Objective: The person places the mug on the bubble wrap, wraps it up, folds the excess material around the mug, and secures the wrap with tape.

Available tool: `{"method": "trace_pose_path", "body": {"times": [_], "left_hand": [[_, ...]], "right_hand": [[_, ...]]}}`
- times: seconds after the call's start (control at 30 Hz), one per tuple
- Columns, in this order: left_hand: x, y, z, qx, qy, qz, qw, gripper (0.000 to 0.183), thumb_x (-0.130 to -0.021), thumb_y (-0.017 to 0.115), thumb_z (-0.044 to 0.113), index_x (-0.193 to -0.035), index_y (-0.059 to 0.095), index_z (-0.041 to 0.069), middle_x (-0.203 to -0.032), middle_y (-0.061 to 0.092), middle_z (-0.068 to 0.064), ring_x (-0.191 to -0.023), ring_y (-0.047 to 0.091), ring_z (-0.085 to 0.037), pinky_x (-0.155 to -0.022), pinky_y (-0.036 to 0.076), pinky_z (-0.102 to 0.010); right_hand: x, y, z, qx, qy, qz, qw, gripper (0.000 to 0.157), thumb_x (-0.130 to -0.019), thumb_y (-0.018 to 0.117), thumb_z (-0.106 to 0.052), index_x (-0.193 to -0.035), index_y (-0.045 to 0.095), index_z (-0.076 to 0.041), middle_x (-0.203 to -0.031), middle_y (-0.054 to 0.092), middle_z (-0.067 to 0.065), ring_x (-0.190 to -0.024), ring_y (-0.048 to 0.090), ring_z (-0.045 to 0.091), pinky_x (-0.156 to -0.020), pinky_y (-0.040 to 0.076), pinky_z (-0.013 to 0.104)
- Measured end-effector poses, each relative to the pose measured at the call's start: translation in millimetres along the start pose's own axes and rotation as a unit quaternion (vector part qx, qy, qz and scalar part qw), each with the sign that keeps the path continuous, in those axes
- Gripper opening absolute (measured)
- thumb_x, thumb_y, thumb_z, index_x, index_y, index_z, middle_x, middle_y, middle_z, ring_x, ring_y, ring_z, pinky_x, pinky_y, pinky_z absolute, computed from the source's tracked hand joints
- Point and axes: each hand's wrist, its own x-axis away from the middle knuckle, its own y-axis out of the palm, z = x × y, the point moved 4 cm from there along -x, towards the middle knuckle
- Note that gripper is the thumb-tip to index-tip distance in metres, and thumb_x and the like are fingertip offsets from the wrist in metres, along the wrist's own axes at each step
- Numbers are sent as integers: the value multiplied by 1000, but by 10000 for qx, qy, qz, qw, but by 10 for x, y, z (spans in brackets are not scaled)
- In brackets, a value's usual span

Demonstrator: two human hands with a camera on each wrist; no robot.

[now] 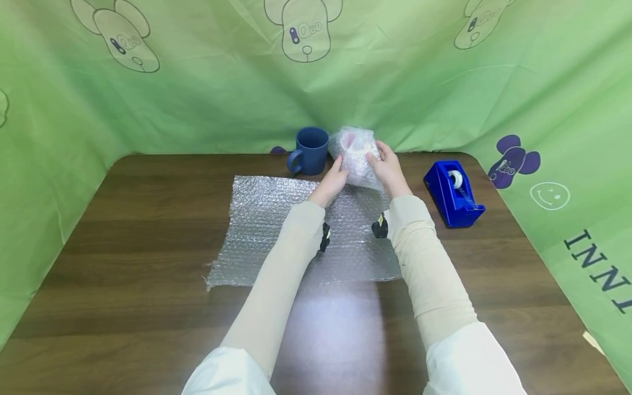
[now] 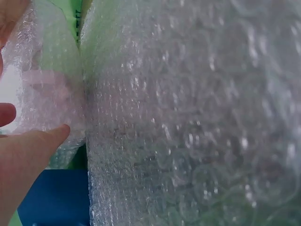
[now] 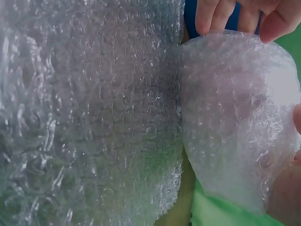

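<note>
A bubble-wrapped bundle [image 1: 359, 159] is held at the back of the table, just right of a blue mug [image 1: 314, 152]. Something pinkish shows through its wrap; its kind cannot be made out. My left hand [image 1: 332, 184] grips the bundle's left side, and my right hand [image 1: 391, 170] holds the right side with the thumb on the front. In the right wrist view, the left fingers [image 3: 221, 14] press the upper edge of the bundle [image 3: 230, 117]. A flat bubble wrap sheet [image 1: 266, 230] lies beneath the forearms and fills much of both wrist views.
On the right of the wooden table [image 1: 123, 247] stands a blue tape dispenser [image 1: 451, 197] with a roll of clear tape. A green printed curtain [image 1: 207, 104] borders the table at the back and sides.
</note>
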Motion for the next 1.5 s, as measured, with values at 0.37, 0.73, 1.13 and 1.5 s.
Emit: {"method": "trace_pose_path", "body": {"times": [0.37,0.73,1.13,1.5], "left_hand": [[79,-91,65,-529,-221,-103,9983,72,-100,36,22,-153,-12,15,-163,-6,-4,-150,5,-20,-122,11,-35],[569,-677,303,-2530,-923,-371,9623,73,-98,36,26,-152,-9,5,-162,3,-15,-149,13,-29,-120,20,-39],[656,-1308,179,-2369,-445,1314,9616,49,-101,35,19,-149,30,8,-154,34,-12,-88,51,-20,-82,42,-33],[407,-1129,27,-1953,-75,1674,9663,48,-105,28,25,-150,28,7,-154,33,-12,-143,32,-29,-118,27,-38]], "right_hand": [[-15,-16,-56,612,67,-154,9980,61,-101,43,-21,-153,14,-8,-160,15,12,-149,15,27,-122,14,36],[60,-227,-125,1319,336,-314,9902,61,-102,39,-32,-150,21,1,-154,28,22,-144,27,35,-119,22,43],[370,-529,-26,1904,457,-671,9783,55,-101,36,-28,-145,32,5,-142,40,31,-130,42,43,-113,32,50],[905,-710,490,2366,630,-1728,9540,59,-102,39,-21,-143,18,17,-140,33,41,-122,46,49,-106,40,51]]}}
